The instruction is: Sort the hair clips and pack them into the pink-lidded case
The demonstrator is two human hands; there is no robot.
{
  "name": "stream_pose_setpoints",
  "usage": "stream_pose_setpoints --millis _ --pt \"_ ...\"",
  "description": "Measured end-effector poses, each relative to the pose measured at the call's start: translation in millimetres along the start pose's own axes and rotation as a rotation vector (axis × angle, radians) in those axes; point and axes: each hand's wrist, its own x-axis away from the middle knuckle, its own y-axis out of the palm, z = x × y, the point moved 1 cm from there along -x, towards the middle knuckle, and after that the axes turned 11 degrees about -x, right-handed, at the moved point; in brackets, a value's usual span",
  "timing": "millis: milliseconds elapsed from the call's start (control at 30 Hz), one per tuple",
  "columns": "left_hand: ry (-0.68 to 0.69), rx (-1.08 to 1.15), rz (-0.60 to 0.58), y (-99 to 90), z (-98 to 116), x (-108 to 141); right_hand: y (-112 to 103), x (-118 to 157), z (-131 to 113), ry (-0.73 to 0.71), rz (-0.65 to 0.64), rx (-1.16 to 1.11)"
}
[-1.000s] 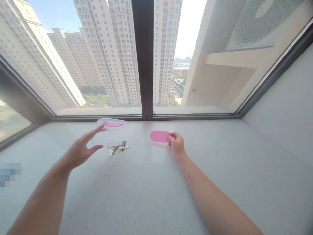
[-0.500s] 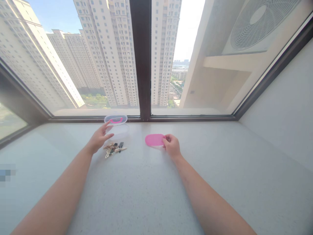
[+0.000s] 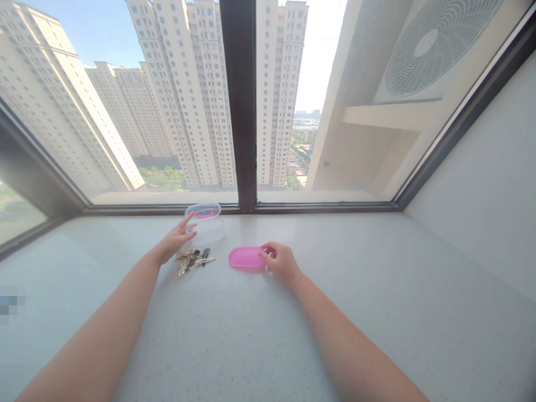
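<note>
A clear plastic box (image 3: 209, 231) stands near the window, with its clear lid (image 3: 213, 210) and pink handle raised behind it. My left hand (image 3: 173, 243) grips the box's left end, index finger up by the lid and thumb low at the side. Just in front of that hand lies a small heap of hair clips (image 3: 193, 260), gold-toned and black. To the right, my right hand (image 3: 281, 261) pinches the right end of a shallow pink oval tray (image 3: 246, 257). The tray is low over the sill or resting on it; I cannot tell which.
The pale speckled windowsill (image 3: 218, 329) stretches under both arms. A dark window frame (image 3: 247, 139) borders its far edge, and a white wall (image 3: 477, 195) rises on the right. Tall buildings and an air-conditioner unit are outside the glass.
My right hand has brought the pink tray left and toward me, and the tray now looks flatter. The clear box has shifted slightly right with my left hand at it.
</note>
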Motion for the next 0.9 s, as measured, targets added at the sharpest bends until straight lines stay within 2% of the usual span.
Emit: stream_pose_setpoints --millis 100,233,433,633,767,900 --pt "-0.065 0.096 0.070 2.1 -6 -2 9 5 -8 -0.101 -0.240 0.023" --pt "-0.035 0.255 0.137 3.3 -9 -8 12 11 -18 -0.164 -0.388 0.050" --pt "0.004 0.275 0.100 -1.4 -3 -13 17 14 -29 -0.354 -0.446 0.048" --pt "0.033 0.192 0.036 -7.2 1 -10 26 20 -36 -0.343 -0.558 0.100" --pt "0.089 0.126 0.092 -8.5 2 -9 27 24 -43 -0.328 -0.659 0.066" --pt "0.121 -0.066 0.148 -7.7 4 -7 22 21 -42 -0.280 -0.569 -0.002"
